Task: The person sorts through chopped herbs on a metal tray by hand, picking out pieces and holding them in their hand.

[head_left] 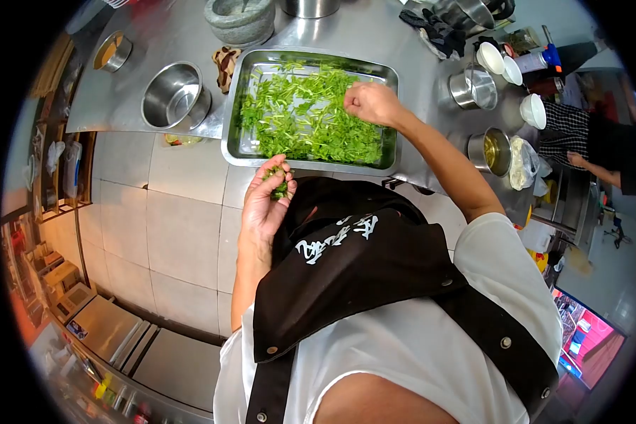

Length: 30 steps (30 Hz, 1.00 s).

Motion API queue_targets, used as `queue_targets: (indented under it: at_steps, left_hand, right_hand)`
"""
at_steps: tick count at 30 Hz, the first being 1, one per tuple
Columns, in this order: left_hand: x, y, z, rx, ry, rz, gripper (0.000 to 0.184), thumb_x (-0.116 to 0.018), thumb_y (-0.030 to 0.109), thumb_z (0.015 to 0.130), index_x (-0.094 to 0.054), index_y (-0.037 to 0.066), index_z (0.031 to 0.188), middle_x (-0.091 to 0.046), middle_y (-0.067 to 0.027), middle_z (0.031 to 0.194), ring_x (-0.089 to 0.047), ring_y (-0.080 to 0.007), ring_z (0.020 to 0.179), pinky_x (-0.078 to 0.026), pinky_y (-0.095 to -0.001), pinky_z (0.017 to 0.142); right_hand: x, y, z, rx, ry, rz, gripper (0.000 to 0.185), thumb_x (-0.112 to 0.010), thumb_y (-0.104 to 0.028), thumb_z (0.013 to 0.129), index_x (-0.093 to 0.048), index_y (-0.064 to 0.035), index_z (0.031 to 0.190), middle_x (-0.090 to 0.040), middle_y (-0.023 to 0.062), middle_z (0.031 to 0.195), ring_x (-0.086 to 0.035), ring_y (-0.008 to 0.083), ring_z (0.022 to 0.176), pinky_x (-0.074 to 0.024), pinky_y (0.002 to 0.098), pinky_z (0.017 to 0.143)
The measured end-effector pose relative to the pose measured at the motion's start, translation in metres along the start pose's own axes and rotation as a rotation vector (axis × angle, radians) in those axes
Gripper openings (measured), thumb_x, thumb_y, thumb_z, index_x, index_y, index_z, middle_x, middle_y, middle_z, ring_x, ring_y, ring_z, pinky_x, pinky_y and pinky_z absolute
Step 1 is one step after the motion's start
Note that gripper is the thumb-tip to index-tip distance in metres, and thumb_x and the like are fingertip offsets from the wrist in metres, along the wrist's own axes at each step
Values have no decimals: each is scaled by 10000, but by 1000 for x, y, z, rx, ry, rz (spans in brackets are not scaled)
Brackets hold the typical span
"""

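Observation:
A rectangular metal tray sits at the counter's near edge, with chopped green herbs spread unevenly over its bottom. My left hand is palm up just outside the tray's near left side, its fingers curled around a small bunch of chopped herbs. Above the right part of the tray is my right hand, fingers drawn together and pointing left over the herbs. Whatever lies inside those fingers, if anything, is hidden.
Left of the tray stand a metal bowl and a patterned cloth; a stone mortar is behind. Metal pots and white bowls line the right side. Another person stands at far right.

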<state>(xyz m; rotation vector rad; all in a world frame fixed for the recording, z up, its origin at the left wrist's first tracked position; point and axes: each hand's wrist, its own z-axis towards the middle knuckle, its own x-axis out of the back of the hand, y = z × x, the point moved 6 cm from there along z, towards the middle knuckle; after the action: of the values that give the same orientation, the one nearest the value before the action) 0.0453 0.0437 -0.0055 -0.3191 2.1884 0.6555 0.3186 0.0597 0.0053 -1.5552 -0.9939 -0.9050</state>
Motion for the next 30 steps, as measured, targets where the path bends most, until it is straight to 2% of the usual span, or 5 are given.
queue_targets:
  at_steps: [6,12,21,27,30]
  left_hand:
    - [0,-3,-2,11,20,-3,285,-562,-46,833,-567,11,1112,-607,-54,921,-566,-127,800,-492,-264,731]
    - [3,-5,-3,15,36,-12,269,-553,-43,840,-573,13,1102,-613,-54,922,-567,-123,797,-492,-260,732]
    - [1,-6,-4,29,56,-3,263,-542,-49,842,-573,15,1095,-614,-69,955,-572,-138,811,-494,-257,720]
    - [-5,-6,-6,31,70,7,285,-532,-63,833,-570,18,1103,-609,-68,945,-571,-147,809,-493,-262,724]
    - [-1,-8,-3,35,47,3,300,-519,-72,829,-570,19,1110,-607,-65,937,-569,-143,809,-492,-265,726]
  right_hand:
    - [-8,-9,0,1,-24,-114,110,-588,-132,704,-646,-121,797,-631,88,904,-596,286,909,-493,419,746]
    - [-6,-5,0,7,-12,-44,108,-565,-145,717,-648,-126,784,-637,75,903,-606,278,885,-496,415,732]
    - [11,22,2,-181,-27,110,161,-523,-153,735,-666,-131,806,-655,74,939,-619,282,858,-493,408,739]
    - [25,1,-10,72,273,29,191,-498,-72,721,-663,-129,797,-648,70,930,-615,276,871,-491,397,742]
    - [22,-27,-17,254,133,114,151,-521,-34,749,-632,-79,841,-621,67,853,-608,255,807,-488,368,683]
